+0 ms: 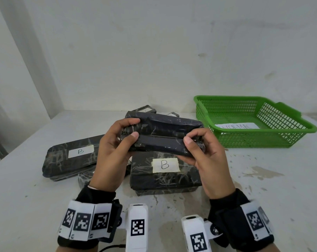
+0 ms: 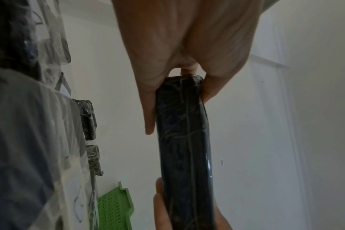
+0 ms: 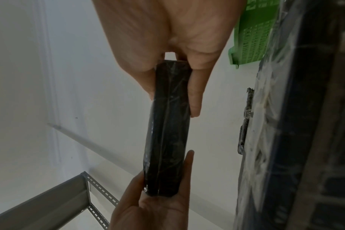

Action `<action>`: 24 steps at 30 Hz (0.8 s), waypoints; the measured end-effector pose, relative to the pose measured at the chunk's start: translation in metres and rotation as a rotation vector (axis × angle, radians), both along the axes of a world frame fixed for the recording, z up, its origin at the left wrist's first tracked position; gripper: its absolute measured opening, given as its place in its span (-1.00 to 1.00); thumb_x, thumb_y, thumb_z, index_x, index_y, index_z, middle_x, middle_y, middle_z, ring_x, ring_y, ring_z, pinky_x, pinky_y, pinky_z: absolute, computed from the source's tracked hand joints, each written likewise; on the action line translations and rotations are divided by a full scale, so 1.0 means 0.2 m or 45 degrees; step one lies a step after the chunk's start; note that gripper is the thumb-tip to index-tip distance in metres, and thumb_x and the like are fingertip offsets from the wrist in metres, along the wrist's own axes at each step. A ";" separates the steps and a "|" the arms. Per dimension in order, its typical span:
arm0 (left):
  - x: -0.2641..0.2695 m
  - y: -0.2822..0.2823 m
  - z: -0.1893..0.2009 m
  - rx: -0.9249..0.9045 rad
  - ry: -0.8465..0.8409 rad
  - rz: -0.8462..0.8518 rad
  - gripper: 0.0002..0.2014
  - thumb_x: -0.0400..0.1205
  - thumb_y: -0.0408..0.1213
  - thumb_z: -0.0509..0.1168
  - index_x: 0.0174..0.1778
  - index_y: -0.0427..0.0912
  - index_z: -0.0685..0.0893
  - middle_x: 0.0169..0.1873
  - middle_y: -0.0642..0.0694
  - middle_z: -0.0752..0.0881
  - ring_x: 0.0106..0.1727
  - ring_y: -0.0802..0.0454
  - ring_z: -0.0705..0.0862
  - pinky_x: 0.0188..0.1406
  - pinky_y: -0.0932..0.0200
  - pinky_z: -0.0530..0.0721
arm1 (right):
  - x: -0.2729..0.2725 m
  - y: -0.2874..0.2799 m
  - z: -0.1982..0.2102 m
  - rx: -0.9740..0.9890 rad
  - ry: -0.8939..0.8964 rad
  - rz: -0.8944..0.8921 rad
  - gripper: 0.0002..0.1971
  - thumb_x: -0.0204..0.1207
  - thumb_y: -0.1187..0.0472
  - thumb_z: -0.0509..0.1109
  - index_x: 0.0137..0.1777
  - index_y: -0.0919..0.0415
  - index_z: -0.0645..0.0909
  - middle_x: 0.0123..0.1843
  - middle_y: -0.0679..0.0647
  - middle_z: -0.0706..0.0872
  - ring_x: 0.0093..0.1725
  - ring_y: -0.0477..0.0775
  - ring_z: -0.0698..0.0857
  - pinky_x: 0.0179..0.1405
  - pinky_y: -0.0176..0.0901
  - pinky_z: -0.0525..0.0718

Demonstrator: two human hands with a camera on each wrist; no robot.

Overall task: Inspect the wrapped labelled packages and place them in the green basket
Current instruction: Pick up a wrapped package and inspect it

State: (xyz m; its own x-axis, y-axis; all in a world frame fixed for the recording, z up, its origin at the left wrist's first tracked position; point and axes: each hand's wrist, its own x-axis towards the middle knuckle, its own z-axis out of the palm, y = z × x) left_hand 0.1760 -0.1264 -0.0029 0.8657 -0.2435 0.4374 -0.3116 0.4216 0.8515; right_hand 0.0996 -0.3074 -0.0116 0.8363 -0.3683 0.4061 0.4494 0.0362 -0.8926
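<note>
A black plastic-wrapped package (image 1: 163, 135) is held up above the table, long side across, its label not showing. My left hand (image 1: 116, 142) grips its left end (image 2: 184, 124), thumb in front and fingers behind. My right hand (image 1: 203, 150) grips the right end (image 3: 168, 132) the same way. Two more wrapped packages lie on the table below, each with a paper label reading B: one at the left (image 1: 70, 159), one in the middle (image 1: 165, 171). The green basket (image 1: 254, 137) stands at the back right, holding only a white paper sheet.
Further wrapped packages (image 1: 146, 109) lie behind the held one, mostly hidden. A small wrapped piece (image 1: 85, 177) peeks out under my left wrist. The stained white table (image 1: 263, 188) meets a white wall. A grey metal shelf frame (image 3: 49, 199) stands at the left.
</note>
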 end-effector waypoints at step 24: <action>-0.02 -0.02 0.01 -0.046 0.037 -0.033 -0.72 0.55 -0.38 0.16 0.12 0.03 0.38 0.13 -0.12 0.65 -0.03 0.01 0.70 -0.23 0.07 0.78 | 0.00 0.00 -0.01 0.019 -0.040 -0.075 -0.61 0.65 0.20 0.33 0.35 -0.28 0.50 0.38 0.12 0.65 0.17 0.11 0.80 -0.12 -0.04 0.82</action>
State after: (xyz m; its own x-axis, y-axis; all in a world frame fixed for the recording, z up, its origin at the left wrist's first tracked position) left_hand 0.1729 -0.1311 -0.0005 0.8716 -0.2507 0.4214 -0.2757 0.4602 0.8439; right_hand 0.0990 -0.3070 -0.0134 0.7998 -0.4227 0.4262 0.4793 0.0221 -0.8774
